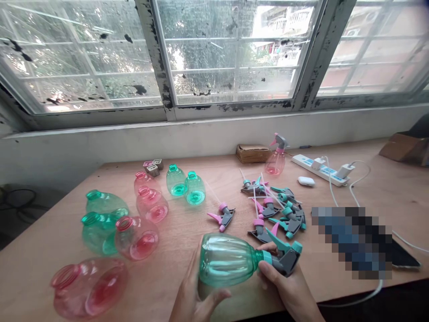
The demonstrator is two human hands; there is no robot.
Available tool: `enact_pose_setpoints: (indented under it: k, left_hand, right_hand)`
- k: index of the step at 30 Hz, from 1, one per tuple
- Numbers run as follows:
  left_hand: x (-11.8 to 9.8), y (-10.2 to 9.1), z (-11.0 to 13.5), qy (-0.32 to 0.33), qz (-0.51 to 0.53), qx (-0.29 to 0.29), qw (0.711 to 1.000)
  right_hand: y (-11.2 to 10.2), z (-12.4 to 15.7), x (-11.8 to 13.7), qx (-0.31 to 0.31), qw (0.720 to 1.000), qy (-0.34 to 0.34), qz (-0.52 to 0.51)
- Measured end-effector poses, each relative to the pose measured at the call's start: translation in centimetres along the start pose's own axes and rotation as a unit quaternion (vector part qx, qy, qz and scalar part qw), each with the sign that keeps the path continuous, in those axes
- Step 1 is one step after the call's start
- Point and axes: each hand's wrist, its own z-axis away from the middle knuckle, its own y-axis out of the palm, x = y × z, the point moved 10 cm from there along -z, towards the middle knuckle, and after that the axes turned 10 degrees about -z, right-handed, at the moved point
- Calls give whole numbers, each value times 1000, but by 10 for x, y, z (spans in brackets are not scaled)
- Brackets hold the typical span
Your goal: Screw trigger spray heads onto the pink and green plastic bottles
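Observation:
A green see-through spray bottle (228, 260) lies sideways between my hands above the table's front edge, its base toward the left. My left hand (196, 286) cups the base end, with the thumb below it. The fingers of my right hand (284, 284) are closed round the neck at the teal collar. A grey and teal trigger head (288, 259) sits on the neck and points right. Just beyond the bottle are a loose pink and grey trigger head (224, 217) and a pile of several pink or teal ones (268, 201) with thin white tubes.
Open green bottles (195, 190) and pink bottles (137, 239) stand at the left and back left. Farther back are small blocks (153, 169), a cardboard box (253, 153) and a pink spray bottle (275, 161). To the right lie a power strip (318, 170), white earbud case (306, 181) and blurred dark device (404, 257).

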Motion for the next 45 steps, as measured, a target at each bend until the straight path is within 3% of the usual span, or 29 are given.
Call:
enact_pose_setpoints:
  k: [7,13,19,26,36,41,45]
  left_hand:
    - [2,1,1,2,14,-24,1000]
    - [-4,4,0,-7,40,13,999]
    - [-1,-1,-2,-3,11,-48,999]
    - [4,-1,-1,6,43,-24,999]
    - [2,-4,3,2,3,-58,998]
    - [7,-3,-2,-15,-18,-18,1000]
    - [13,-3,-3,-31,-38,-29,998]
  right_hand:
    - [-1,1,0,-7,1000,-5,3]
    - [1,0,-3,19,1000,2,13]
    - [2,2,2,-11,1000,-3,11]
    - [3,3,1,-2,1000,7,25]
    - [1,4,-2,-10,1000,10,25]
    - [0,3,-3,-1,999,12,35]
    - [0,3,-5,3,1000,12,25]
